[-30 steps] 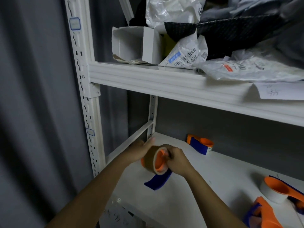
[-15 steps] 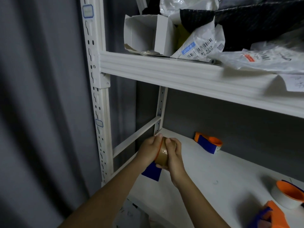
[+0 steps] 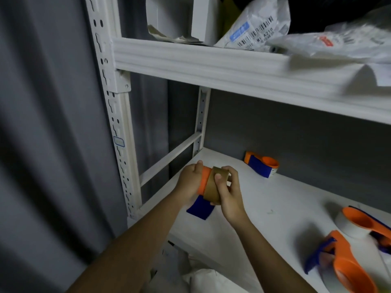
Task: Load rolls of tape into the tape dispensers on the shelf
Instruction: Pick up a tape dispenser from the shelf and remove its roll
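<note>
In front of me stands a white metal shelving unit (image 3: 232, 66) against a dull grey wall (image 3: 296, 140). Its front left upright (image 3: 118, 127) is punched with slots and carries a small blue-edged label (image 3: 119, 141). A thinner rear upright (image 3: 201, 121) stands at the back left corner, and a white cross rail (image 3: 169, 159) joins the two. The upper shelf's front edge is a ribbed white beam running across and down to the right. The lower shelf (image 3: 275, 199) is a plain white board. To my left hangs grey material in soft vertical folds (image 3: 42, 144). The light is dim and cool, leaving the space under the upper shelf in shadow.
</note>
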Demonstrator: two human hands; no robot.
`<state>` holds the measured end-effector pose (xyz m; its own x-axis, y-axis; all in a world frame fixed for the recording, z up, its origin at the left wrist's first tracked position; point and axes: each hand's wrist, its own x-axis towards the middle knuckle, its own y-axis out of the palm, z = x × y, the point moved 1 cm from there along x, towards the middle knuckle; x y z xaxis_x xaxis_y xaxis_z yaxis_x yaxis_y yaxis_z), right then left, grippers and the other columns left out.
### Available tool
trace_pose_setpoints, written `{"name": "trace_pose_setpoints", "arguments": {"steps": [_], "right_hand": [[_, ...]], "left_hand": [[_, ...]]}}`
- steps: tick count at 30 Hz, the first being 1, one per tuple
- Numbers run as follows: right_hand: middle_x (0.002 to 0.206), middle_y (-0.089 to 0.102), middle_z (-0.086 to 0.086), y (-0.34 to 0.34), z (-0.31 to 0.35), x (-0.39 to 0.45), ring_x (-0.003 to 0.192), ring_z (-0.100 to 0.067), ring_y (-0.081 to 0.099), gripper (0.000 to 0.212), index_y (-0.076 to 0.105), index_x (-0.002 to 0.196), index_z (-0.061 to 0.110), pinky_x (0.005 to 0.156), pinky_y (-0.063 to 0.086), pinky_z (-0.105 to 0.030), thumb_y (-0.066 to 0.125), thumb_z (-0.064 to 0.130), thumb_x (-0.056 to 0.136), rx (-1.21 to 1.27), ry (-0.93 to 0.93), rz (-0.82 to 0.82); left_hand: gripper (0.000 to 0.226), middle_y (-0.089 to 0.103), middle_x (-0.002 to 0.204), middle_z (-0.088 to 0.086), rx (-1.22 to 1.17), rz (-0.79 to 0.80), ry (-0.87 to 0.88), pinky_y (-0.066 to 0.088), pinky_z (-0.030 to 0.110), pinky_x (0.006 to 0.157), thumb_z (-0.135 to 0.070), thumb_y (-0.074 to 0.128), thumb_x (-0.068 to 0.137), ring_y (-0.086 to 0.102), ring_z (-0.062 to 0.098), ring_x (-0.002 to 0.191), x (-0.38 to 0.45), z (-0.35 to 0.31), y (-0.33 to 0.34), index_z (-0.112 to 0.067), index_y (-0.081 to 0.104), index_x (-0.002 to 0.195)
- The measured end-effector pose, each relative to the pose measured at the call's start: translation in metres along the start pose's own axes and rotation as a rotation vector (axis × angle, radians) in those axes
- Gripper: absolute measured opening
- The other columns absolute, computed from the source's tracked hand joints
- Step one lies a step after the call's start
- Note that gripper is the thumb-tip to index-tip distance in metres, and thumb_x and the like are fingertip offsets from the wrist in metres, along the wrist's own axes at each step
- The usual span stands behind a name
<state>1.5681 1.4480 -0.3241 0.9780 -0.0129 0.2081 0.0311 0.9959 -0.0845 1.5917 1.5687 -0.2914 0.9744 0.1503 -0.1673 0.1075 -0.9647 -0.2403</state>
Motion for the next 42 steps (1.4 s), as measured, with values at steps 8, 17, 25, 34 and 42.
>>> {"name": "trace_pose_setpoints", "arguments": {"steps": [8,17,25,34,42], "right_hand": [[0.143,0.031,-0.001,-0.047,-0.024,0.017,0.127,-0.028,0.04,0.06,0.027,0.136,0.042,0.095,0.049,-0.048,0.057,0.052,0.085,-0.136,0.105,-0.079],[0.138,0.035,-0.011,0.011,-0.075,0.04,0.121,-0.033,0.043,0.076,0.031,0.137,0.022,0.099,0.045,-0.048,0.07,0.047,0.077,-0.424,0.298,0.078],[0.145,0.03,-0.008,0.081,-0.084,0.048,0.134,-0.032,0.025,0.087,0.023,0.147,0.023,0.101,0.033,-0.049,0.071,0.041,0.077,-0.87,-0.01,0.377],[0.154,0.013,-0.006,0.111,-0.083,0.05,0.14,-0.032,0.014,0.1,0.015,0.148,0.027,0.106,0.027,-0.053,0.073,0.054,0.071,-0.976,0.022,0.515],[0.157,0.002,-0.004,0.114,-0.054,0.018,0.144,-0.025,-0.004,0.078,0.016,0.149,0.03,0.114,0.006,-0.049,0.057,0.051,0.086,-0.897,-0.019,0.397]], "left_hand": [[0.035,0.06,0.094,0.008,0.097,-0.065,0.141,0.048,0.041,0.088,-0.053,0.03,0.097,0.06,0.025,0.089,0.01,0.006,-0.044,-0.025,0.05,0.089],[0.054,0.058,0.09,0.029,0.157,-0.197,0.263,0.041,0.025,0.063,-0.044,0.035,0.099,0.054,0.023,0.07,-0.023,0.028,-0.076,0.006,0.056,0.096],[0.049,0.038,0.049,-0.001,0.086,-0.285,0.266,0.032,0.013,0.047,-0.036,0.039,0.099,0.038,0.001,0.04,-0.058,0.058,-0.108,-0.015,0.036,0.055],[0.046,0.042,0.057,0.012,0.124,-0.266,0.24,0.034,0.017,0.044,-0.037,0.036,0.1,0.041,0.013,0.045,-0.081,0.068,-0.138,-0.004,0.052,0.073],[0.053,0.047,0.065,0.015,0.159,-0.215,0.235,0.036,0.013,0.045,-0.041,0.035,0.099,0.044,0.014,0.049,-0.095,0.063,-0.145,0.004,0.054,0.08]]}}
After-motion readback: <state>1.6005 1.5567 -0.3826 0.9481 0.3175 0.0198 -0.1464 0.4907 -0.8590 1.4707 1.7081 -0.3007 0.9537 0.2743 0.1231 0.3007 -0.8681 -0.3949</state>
